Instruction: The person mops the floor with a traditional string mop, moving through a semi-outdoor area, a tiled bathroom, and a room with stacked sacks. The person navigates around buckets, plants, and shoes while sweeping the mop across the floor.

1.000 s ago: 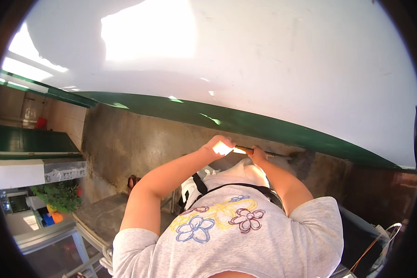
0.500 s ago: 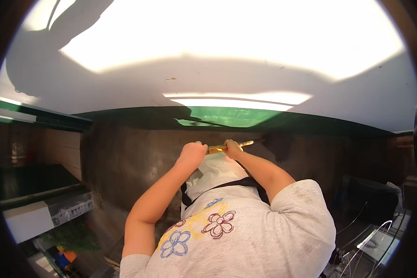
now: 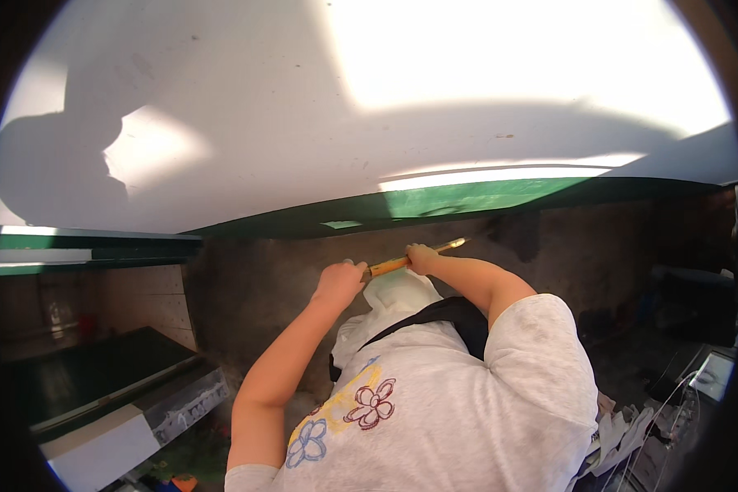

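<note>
A yellow-brown stick (image 3: 388,267), like a wooden or bamboo handle, lies across in front of my waist, tilted up to the right. Its left end is wrapped by my left hand (image 3: 339,282), fingers closed. Further along, my right hand (image 3: 421,258) is closed round it too. The pale end (image 3: 457,243) sticks out past my right hand. No tool head shows, so I cannot tell what the stick belongs to. Below both hands hangs white cloth (image 3: 406,295) over dark clothing.
Ahead rises a white wall (image 3: 262,139) with a green lower band (image 3: 435,203). A dark doorway with a green-edged frame (image 3: 98,246) is at the left, near a white box (image 3: 102,451). Cluttered items with thin wires (image 3: 660,418) stand at the lower right. Grey-brown floor (image 3: 254,287) lies between.
My view has turned to the left, so the wall and doorway shift rightward. Both hands keep their grip; the stick tilts more, its right end higher.
</note>
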Motion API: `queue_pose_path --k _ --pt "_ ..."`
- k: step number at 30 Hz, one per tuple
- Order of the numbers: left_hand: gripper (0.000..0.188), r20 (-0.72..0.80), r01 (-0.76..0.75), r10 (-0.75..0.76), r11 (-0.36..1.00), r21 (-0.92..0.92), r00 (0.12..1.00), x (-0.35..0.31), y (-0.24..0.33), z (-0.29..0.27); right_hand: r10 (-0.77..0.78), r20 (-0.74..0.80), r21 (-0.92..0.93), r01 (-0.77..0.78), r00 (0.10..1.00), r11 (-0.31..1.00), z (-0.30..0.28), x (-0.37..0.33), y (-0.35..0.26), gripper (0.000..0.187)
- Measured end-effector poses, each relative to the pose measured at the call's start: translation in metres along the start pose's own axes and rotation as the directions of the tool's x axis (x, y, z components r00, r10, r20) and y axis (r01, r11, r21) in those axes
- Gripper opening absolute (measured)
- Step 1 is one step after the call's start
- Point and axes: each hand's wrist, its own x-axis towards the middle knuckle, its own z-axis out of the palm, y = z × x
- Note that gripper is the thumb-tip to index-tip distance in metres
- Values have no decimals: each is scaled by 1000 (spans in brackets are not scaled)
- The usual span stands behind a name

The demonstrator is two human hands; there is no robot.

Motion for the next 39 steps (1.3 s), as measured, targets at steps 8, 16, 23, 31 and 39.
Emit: queue_pose_path --k 8,16,23,31,39 --pt "31 -10 -27 27 999 21 1000 -101 -134 -4 2 -66 5 -1 998 1000 64 56 -156 33" --pt "41 -50 -44 42 997 -59 998 -247 -320 80 103 -34 -32 -104 994 994 179 111 -356 37" --pt "41 25 139 -136 977 -163 990 -414 -427 81 -27 56 43 25 998 999 276 129 -542 39" --pt "36 27 190 -192 923 -334 981 -463 -467 108 -137 94 117 125 986 985 316 130 -601 30" --pt "35 -56 24 -45 946 -324 997 -391 -410 174 65 113 78 -74 991 994 325 105 -498 26"
